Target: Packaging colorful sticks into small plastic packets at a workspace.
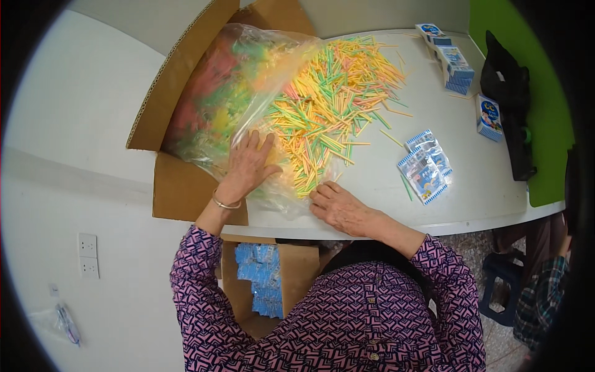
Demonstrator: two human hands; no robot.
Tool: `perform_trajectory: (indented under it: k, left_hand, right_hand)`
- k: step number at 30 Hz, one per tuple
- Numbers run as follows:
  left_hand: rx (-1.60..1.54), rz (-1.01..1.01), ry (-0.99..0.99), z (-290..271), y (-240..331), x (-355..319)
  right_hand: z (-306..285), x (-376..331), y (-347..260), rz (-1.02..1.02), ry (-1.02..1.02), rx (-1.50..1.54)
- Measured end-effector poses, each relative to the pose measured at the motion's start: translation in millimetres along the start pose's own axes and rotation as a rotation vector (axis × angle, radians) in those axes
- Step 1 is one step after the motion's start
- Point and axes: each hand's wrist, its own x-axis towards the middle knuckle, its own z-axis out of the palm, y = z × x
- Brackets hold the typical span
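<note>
A large clear plastic bag (248, 80) lies on its side in an open cardboard box (186, 68), full of thin pastel sticks. From its mouth a heap of yellow, green and pink sticks (328, 102) spreads over the white table (396, 204). My left hand (251, 162) rests on the bag's near part, fingers apart and pressing the film. At the heap's near edge, by the table's front, is my right hand (339, 208). Its fingers are curled together beside the clear film and the nearest sticks; what they pinch is hidden.
Blue-and-white printed sachets (426, 167) lie right of the heap. Stacked small packs (455, 67) stand farther back, near a black holder (505, 80) and a green panel (539, 105). Below the table, a carton (300, 273) holds blue packets (260, 279). Another person's sleeve (542, 297) shows at right.
</note>
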Motion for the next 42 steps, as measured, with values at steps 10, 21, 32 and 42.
perform_trajectory:
  k: [10,21,32,42]
  left_hand:
    - [0.164,0.262,-0.127,-21,-16,-54]
    - [0.741,0.512,-0.489,-13,-11,-62]
    - [0.008,0.137,-0.389,-49,-4,-24]
    - [0.000,0.231,0.053,35,21,-4]
  right_hand:
    - [26,23,-24,0.029,0.049,0.155]
    - [45,33,-17,0.009,0.082,0.113]
    - [54,59,-11,0.035,0.036,0.085]
    - [61,60,-12,0.059,-0.021,0.133]
